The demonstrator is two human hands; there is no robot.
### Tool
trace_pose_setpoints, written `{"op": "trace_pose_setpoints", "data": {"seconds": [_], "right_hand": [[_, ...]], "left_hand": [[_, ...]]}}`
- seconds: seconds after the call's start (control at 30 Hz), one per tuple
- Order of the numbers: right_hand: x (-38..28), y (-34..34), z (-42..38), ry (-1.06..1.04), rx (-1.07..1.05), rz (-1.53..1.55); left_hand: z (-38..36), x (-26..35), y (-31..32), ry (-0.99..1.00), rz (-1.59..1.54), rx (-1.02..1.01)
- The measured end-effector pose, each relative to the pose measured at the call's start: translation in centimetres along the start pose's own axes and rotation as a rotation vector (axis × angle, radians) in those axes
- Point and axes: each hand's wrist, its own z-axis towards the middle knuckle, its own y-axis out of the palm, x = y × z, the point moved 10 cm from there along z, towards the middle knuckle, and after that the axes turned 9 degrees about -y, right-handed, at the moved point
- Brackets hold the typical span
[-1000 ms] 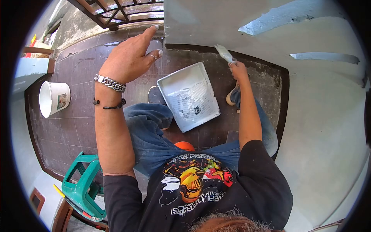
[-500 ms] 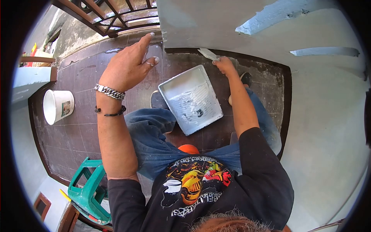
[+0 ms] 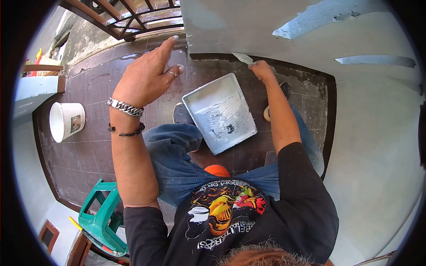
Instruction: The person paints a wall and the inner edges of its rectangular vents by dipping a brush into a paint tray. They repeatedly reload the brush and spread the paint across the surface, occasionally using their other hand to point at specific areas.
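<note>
My right hand (image 3: 262,71) is closed around a paintbrush (image 3: 242,58) whose pale, paint-covered head lies along the bottom edge of the grey wall (image 3: 230,31). Out to the left, my left hand (image 3: 148,75) is raised with index finger and thumb apart, white paint on their tips, and nothing visible in it. Between and below the hands, a paint tray (image 3: 202,99) rests tilted on the floor near my feet. White paint coats its ribbed part, with a dark patch near the lower end.
A white bucket (image 3: 66,123) stands at the left on the brown tiled floor (image 3: 95,155). Lower left is a green plastic stool (image 3: 100,217). A brown metal gate (image 3: 142,22) borders the wall at the top. Something orange (image 3: 216,170) shows between my legs.
My right hand has shifted slightly right, and the paintbrush has turned and moved a little right along the wall's base. My left hand stays nearly in place.
</note>
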Motion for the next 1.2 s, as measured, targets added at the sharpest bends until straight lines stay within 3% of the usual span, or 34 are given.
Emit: {"op": "trace_pose_setpoints", "data": {"seconds": [0.5, 0.8, 0.9, 1.0, 1.2], "right_hand": [[-0.4, -0.8, 0.0, -0.011, 0.007, -0.110], [1.8, 0.5, 1.3, -0.118, 0.138, -0.108], [1.1, -0.9, -2.0, -0.219, 0.191, -0.065], [2.0, -0.4, -6.1, -0.107, 0.133, -0.030], [5.1, 5.2, -6.2, -0.178, 0.427, 0.100]], "left_hand": [[-0.1, 0.1, -0.1, -0.010, 0.032, -0.009], [-0.1, 0.8, -0.3, 0.045, 0.022, 0.032], [-0.2, 0.5, -0.4, 0.041, 0.011, 0.028], [-0.4, 0.4, -0.7, 0.044, 0.010, 0.052], [-0.3, 0.0, -0.1, 0.001, -0.008, -0.009]]}}
